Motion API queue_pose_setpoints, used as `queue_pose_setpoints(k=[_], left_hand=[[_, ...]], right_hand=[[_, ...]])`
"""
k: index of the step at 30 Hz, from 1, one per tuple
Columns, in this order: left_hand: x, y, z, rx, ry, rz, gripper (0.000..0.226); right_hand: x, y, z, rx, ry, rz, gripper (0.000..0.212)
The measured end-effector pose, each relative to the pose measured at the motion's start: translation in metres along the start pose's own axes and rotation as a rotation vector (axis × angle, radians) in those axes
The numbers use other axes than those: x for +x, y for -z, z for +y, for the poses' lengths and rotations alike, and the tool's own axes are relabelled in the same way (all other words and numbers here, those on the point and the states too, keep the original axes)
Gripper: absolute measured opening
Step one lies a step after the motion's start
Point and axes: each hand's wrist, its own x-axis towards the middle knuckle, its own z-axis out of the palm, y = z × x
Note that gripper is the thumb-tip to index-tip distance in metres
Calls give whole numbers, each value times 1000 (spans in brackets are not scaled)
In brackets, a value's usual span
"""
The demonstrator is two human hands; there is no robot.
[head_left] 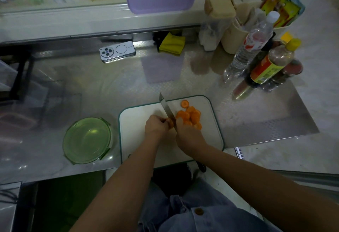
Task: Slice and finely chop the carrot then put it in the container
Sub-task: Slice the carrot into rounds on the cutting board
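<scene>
Orange carrot stub (169,122) pinched by left hand (156,125), right hand (189,136) grips one knife (166,108), roughly eight slices (190,116).

I see the left hand (156,124) pinching an orange carrot stub (169,122); the right hand (189,135) holds a steel knife (166,108) against it.

The cutting board (139,140) is set at the near edge of the counter (256,112), with the container (87,140) placed just to its left. On the board, the carrot stub (169,122) is held by the left hand (156,126); the knife (167,109), gripped by the right hand (189,136), is set just right of the stub, and the slices (190,116) are piled right of the blade. Behind the board, a phone (117,51) is laid at the back, a cloth (172,45) to its right, and bottles (253,46) are grouped at the back right
</scene>
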Motion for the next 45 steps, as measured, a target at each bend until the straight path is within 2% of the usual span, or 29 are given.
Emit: queue_pose_setpoints(k=[5,9,12,14,18,22,28,37,45], left_hand=[[6,0,-2,-9,11,-2,22],[9,0,-2,26,-1,8,21],[-2,0,-9,74,-104,116,29],[-10,-1,-17,92,-207,153,32],[-13,-9,-23,220,-345,132,24],[-13,-8,-28,185,-411,153,29],[-8,-5,-32,203,-495,140,21],[-11,-3,-29,269,-441,138,19],[-14,-1,-27,90,-295,126,31]], right_hand=[[0,-7,3,-51,13,7,44],[6,0,1,7,-15,1,42],[11,9,-1,13,-42,-26,33],[9,13,-1,6,-39,-51,34],[6,13,3,-39,-8,-64,41],[8,10,4,-30,0,-72,35],[6,3,5,-22,50,36,31],[28,-3,-7,24,-10,-17,28],[21,11,-3,139,-73,-18,25]])
